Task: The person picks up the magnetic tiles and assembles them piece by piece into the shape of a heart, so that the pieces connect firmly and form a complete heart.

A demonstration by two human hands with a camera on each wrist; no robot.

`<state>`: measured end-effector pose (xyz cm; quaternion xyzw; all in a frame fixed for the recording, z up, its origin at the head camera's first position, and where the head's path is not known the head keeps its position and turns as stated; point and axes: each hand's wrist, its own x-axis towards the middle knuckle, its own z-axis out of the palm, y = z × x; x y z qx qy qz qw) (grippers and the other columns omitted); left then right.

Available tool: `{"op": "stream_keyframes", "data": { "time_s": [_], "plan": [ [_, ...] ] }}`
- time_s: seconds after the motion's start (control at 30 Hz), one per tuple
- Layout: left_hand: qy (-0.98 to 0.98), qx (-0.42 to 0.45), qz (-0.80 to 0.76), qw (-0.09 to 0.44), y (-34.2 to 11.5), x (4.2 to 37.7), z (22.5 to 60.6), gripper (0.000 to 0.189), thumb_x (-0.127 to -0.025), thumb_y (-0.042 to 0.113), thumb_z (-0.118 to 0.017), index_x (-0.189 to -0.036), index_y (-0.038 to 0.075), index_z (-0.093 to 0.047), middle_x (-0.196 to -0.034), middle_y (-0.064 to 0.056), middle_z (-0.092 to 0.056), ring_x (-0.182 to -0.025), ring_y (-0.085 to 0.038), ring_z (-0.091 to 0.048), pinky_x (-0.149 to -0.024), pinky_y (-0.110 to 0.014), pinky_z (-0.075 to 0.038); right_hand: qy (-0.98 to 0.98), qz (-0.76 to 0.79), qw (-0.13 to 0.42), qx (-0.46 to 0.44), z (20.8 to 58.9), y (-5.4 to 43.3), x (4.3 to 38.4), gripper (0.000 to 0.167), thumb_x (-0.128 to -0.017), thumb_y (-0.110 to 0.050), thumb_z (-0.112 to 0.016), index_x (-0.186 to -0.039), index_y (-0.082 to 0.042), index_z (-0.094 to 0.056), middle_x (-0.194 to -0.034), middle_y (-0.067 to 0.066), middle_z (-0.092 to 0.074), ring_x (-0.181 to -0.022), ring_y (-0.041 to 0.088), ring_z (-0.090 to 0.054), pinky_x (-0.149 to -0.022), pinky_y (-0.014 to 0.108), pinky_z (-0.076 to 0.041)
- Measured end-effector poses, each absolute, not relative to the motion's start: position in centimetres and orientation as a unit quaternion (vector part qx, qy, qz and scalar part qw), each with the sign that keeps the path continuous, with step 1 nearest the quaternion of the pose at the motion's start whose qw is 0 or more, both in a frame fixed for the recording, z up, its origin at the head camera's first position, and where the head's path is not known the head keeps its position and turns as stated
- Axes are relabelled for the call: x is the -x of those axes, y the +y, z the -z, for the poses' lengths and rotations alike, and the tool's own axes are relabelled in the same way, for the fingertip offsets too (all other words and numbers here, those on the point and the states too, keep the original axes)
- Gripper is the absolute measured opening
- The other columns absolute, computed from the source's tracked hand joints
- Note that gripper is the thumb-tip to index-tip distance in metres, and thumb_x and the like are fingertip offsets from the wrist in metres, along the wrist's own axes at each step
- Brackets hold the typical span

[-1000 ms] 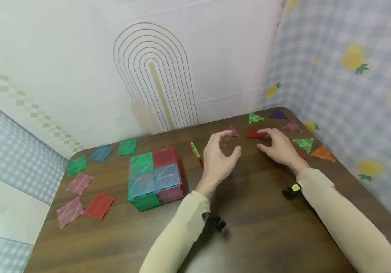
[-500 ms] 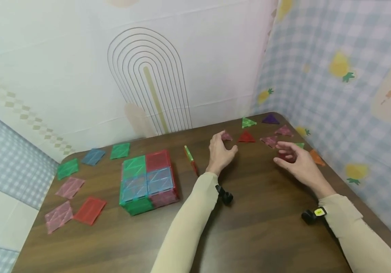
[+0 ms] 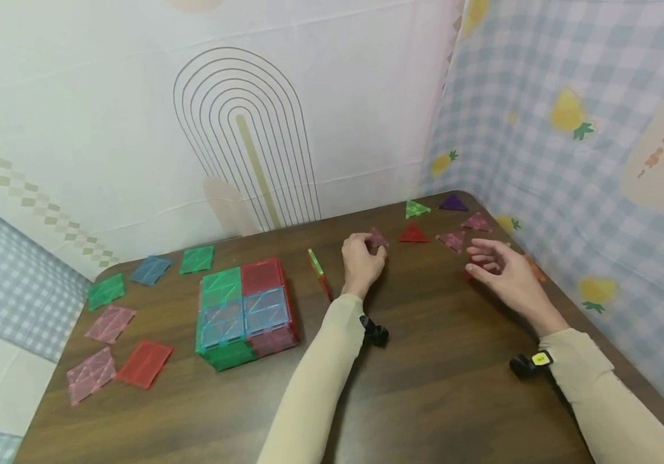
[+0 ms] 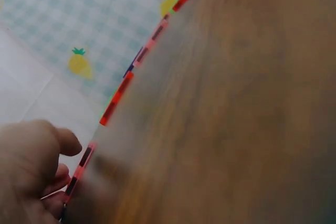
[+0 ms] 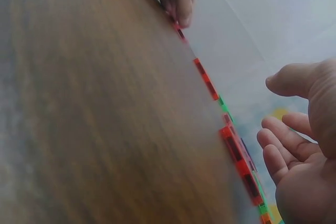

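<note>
My left hand (image 3: 360,264) has its fingers curled at a pink triangular magnetic tile (image 3: 378,238) lying on the table, and its thumb and fingertips grip the near side. The left wrist view shows that pink tile edge-on beside the fingers (image 4: 60,177). My right hand (image 3: 503,277) hovers with relaxed, apart fingers by a red tile, mostly hidden under it in the head view. That red tile (image 5: 240,163) lies flat in the right wrist view, clear of the fingers. A red triangular tile (image 3: 413,233) lies between the hands.
A box of joined tiles (image 3: 247,312) stands left of centre. Beside it, a narrow green-and-red upright piece (image 3: 318,270) stands. Several loose square tiles (image 3: 145,364) lie at left. Green (image 3: 416,208), purple (image 3: 453,202) and pink triangles (image 3: 476,222) lie back right, near the wall cloth.
My left hand has closed from a wide spread onto the pink triangle, which shifted slightly towards me. My right hand has moved right, away from the red triangle, uncovering a pink one.
</note>
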<state>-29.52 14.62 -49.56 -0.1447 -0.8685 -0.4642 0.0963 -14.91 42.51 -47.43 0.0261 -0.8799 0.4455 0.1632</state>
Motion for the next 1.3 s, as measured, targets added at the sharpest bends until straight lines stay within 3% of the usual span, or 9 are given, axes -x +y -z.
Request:
{"op": "stream_keyframes", "data": {
  "time_s": [0.13, 0.3, 0.4, 0.57, 0.67, 0.83, 1.0, 1.1, 1.3],
  "plan": [
    [-0.875, 0.15, 0.441, 0.128, 13.3, 28.5, 49.4, 0.011, -0.099, 0.013, -0.085, -0.103, 0.004, -0.087, -0.106, -0.01, -0.081, -0.106, -0.029, -0.073, -0.097, -0.041, -0.061, -0.88, -0.451, 0.15, -0.024, 47.7, 42.2, 15.2, 0.057, -0.107, -0.014, -0.077, -0.158, 0.0, -0.056, -0.141, 0.024, -0.07, -0.11, -0.003, -0.064, -0.089, 0.006, -0.05],
    [-0.882, 0.182, 0.418, 0.122, 12.1, 26.5, 48.8, 0.009, -0.093, 0.017, -0.093, -0.092, 0.009, -0.089, -0.093, -0.003, -0.084, -0.095, -0.023, -0.077, -0.088, -0.036, -0.064, -0.882, -0.451, 0.135, -0.027, 47.9, 42.0, 15.1, 0.058, -0.109, -0.018, -0.075, -0.16, -0.001, -0.054, -0.143, 0.025, -0.069, -0.109, -0.008, -0.063, -0.088, 0.006, -0.051],
    [-0.883, 0.22, 0.405, 0.095, 12.2, 25.1, 48.5, 0.013, -0.094, 0.02, -0.093, -0.101, 0.01, -0.088, -0.098, -0.001, -0.083, -0.101, -0.019, -0.075, -0.094, -0.033, -0.062, -0.883, -0.448, 0.135, -0.03, 47.7, 42.6, 14.9, 0.058, -0.11, -0.018, -0.073, -0.161, 0.0, -0.053, -0.142, 0.025, -0.068, -0.109, -0.008, -0.062, -0.088, 0.006, -0.05],
    [-0.89, 0.267, 0.367, 0.039, 11.6, 22.6, 48.2, 0.046, -0.099, 0.027, -0.088, -0.137, 0.002, -0.077, -0.12, -0.008, -0.075, -0.111, -0.018, -0.068, -0.097, -0.029, -0.061, -0.886, -0.442, 0.14, -0.03, 47.5, 43.1, 14.6, 0.056, -0.111, -0.017, -0.072, -0.161, 0.001, -0.053, -0.141, 0.023, -0.068, -0.11, -0.009, -0.062, -0.088, 0.006, -0.05],
    [-0.895, 0.286, 0.343, 0.015, 10.4, 21.3, 48.1, 0.059, -0.102, 0.034, -0.085, -0.146, -0.002, -0.07, -0.128, -0.013, -0.068, -0.113, -0.021, -0.065, -0.099, -0.029, -0.059, -0.883, -0.447, 0.142, -0.032, 47.7, 42.7, 14.6, 0.054, -0.111, -0.016, -0.072, -0.16, 0.0, -0.054, -0.139, 0.023, -0.069, -0.111, -0.008, -0.063, -0.089, 0.007, -0.051],
    [-0.891, 0.289, 0.351, -0.008, 6.9, 19.8, 48.7, 0.065, -0.094, 0.034, -0.093, -0.145, 0.0, -0.069, -0.124, -0.011, -0.063, -0.106, -0.02, -0.064, -0.094, -0.03, -0.059, -0.859, -0.491, 0.135, -0.044, 48.2, 40.5, 15.8, 0.052, -0.112, -0.015, -0.07, -0.159, 0.0, -0.055, -0.141, 0.025, -0.069, -0.116, -0.003, -0.065, -0.094, 0.008, -0.051],
    [-0.848, 0.322, 0.421, 0.012, 4.2, 19.1, 50.0, 0.058, -0.087, 0.017, -0.098, -0.131, 0.009, -0.06, -0.108, -0.002, -0.068, -0.093, -0.011, -0.067, -0.081, -0.028, -0.059, -0.853, -0.5, 0.134, -0.061, 48.3, 37.6, 19.0, 0.047, -0.111, -0.009, -0.07, -0.155, 0.003, -0.058, -0.14, 0.027, -0.07, -0.117, 0.007, -0.068, -0.092, 0.01, -0.053],
    [-0.827, 0.337, 0.45, -0.001, 3.1, 18.4, 50.1, 0.052, -0.088, 0.008, -0.096, -0.125, 0.013, -0.061, -0.1, 0.002, -0.073, -0.084, -0.006, -0.068, -0.075, -0.023, -0.058, -0.874, -0.464, 0.131, -0.058, 48.0, 36.5, 21.6, 0.048, -0.111, -0.013, -0.071, -0.155, 0.002, -0.058, -0.143, 0.025, -0.069, -0.122, 0.023, -0.069, -0.096, 0.022, -0.057],
    [-0.829, 0.34, 0.444, -0.016, 0.7, 16.7, 49.5, 0.023, -0.091, 0.007, -0.092, -0.108, 0.018, -0.081, -0.095, 0.006, -0.077, -0.083, -0.002, -0.069, -0.076, -0.021, -0.058, -0.915, -0.387, 0.107, -0.034, 47.8, 36.8, 25.7, 0.059, -0.11, -0.022, -0.073, -0.161, -0.001, -0.052, -0.154, 0.028, -0.058, -0.133, 0.05, -0.061, -0.111, 0.065, -0.051]
  ]
}}
